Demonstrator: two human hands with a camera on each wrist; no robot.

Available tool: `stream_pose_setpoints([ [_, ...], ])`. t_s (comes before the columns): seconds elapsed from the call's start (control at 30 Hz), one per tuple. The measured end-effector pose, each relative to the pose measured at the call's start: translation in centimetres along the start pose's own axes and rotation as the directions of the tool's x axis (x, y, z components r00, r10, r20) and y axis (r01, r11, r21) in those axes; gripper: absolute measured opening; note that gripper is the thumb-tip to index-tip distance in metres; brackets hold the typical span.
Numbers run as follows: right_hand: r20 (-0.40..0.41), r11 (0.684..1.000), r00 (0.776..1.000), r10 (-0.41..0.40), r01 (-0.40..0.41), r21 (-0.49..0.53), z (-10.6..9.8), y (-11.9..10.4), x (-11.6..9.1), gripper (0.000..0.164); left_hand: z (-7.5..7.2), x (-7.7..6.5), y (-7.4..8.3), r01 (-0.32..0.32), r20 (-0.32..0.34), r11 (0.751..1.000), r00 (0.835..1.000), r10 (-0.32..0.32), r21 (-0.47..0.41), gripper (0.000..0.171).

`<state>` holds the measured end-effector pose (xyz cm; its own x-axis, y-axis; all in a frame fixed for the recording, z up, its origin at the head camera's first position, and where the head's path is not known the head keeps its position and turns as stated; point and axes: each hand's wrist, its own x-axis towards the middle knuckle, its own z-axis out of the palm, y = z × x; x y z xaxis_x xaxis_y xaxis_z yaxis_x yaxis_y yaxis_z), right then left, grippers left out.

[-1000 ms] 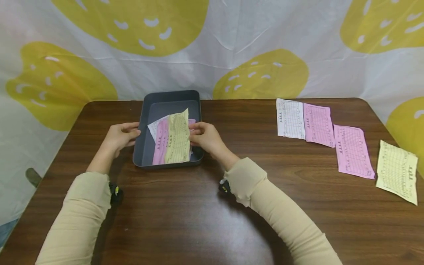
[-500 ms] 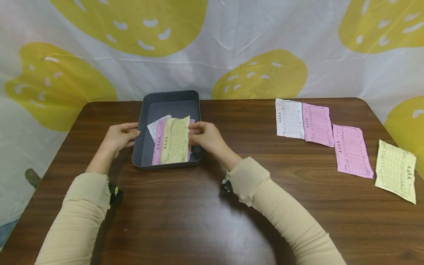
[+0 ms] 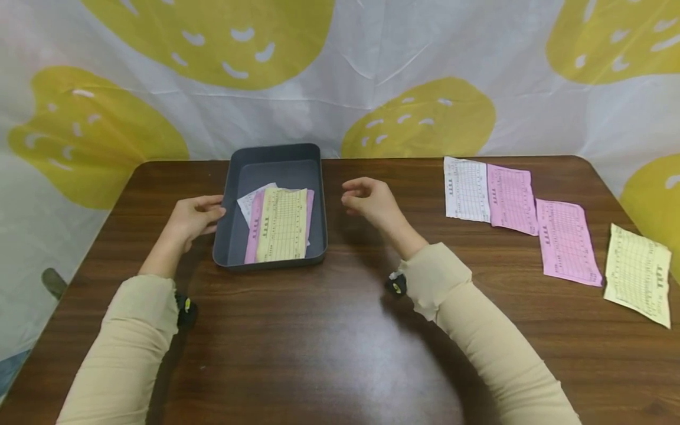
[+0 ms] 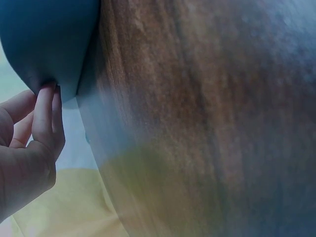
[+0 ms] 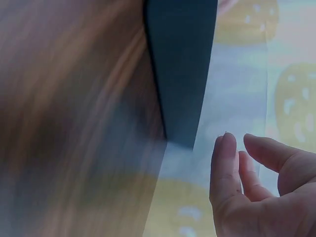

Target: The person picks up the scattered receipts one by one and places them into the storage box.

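Note:
A dark grey tray sits at the back left of the wooden table. Inside it, a yellow printed slip lies on top of a pink slip, and a white slip pokes out at the left. My left hand holds the tray's left edge; in the left wrist view its fingertips meet the wall near the rim. To the right of the tray, my right hand is in the air with nothing in it, thumb and fingers apart in the right wrist view.
On the right of the table lie a white slip, two pink slips, one upper and one lower, and a yellow slip at the right edge. A patterned white and yellow cloth hangs behind the table.
The yellow slip has come down flat onto the pile in the tray. My right hand has let go of it and moved right, out of the tray. My left hand stays put.

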<state>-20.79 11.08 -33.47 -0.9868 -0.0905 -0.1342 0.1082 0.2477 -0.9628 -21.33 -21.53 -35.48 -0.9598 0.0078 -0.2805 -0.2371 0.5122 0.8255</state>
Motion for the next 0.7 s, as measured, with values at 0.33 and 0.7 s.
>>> stream_pose_setpoints([
  [0.33,-0.120,0.999,0.993,0.017,-0.013,0.033,-7.2,0.8,0.3,0.040,0.0,0.0,0.1,-0.002,-0.007,1.000,1.000,0.002,0.004,0.048],
  [0.7,-0.237,0.996,0.970,0.052,-0.031,0.088,-13.8,3.1,-0.1,0.016,0.0,-0.1,0.1,0.009,-0.004,1.000,1.000,-0.009,0.011,0.049],
])
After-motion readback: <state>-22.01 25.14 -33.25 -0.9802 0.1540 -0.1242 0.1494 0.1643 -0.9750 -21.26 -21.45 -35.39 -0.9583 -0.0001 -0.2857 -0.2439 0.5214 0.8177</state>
